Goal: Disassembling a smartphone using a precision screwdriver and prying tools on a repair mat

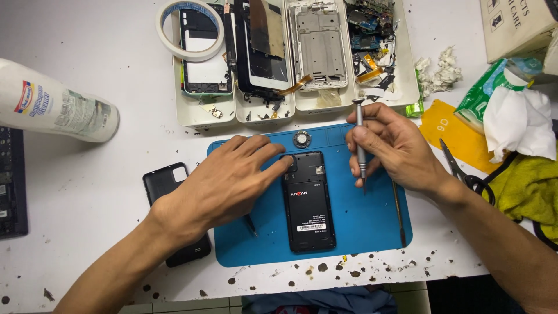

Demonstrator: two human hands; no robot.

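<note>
Surroundings: a row of white rectangular plastic trays (302, 104) along the far edge of the mat, holding stripped phone frames, screens and loose circuit boards; a roll of pale masking tape (190, 30) resting on the leftmost tray; a white plastic bottle with a printed label (55, 104) lying on its side at far left; a detached black phone back cover (165, 183) partly under the left wrist; a small round metal part (301, 139) at the mat's far edge, just beyond the phone; black-handled scissors (459, 168) on a yellow sheet (456, 136) at right; a green tissue pack with white tissue pulled out (511, 110); a yellow-green cloth (529, 186); a cardboard box (514, 23) in the far right corner; a thin dark metal pry tool (399, 212) lying on the mat beside the right wrist. Surface: a blue silicone repair mat (372, 227) on a white tabletop (87, 192) scuffed and dotted with dark specks along the near edge. Item in hand: a black smartphone with its back cover off (308, 203), lying lengthwise in the middle of the mat. The left hand (224, 183) lies flat, fingers loosely spread, fingertips pressing the phone's upper left corner. The right hand (395, 148) pinches a slim silver precision screwdriver (360, 145) between thumb and fingers, held upright just right of the phone, its tip pointing down toward the mat.
</note>
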